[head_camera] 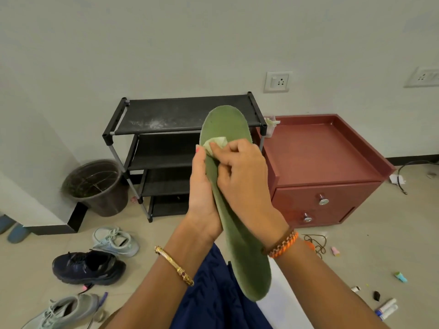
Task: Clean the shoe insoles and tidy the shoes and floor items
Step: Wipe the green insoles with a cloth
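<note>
Wiping green insole [234, 210] mid-air above lap; left hand [202, 193] curled around left edge at mid-length; right hand [240, 172] pinched pale wipe [215, 143] on forefoot; long axis ran toe-up, heel toward body; unwiped heel lay below right hand.

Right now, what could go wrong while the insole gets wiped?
The left hand holds the long insole only at its middle, so it may bend or slip as the right hand rubs with the wipe. Shoes and a cord on the floor could trip someone.
</note>
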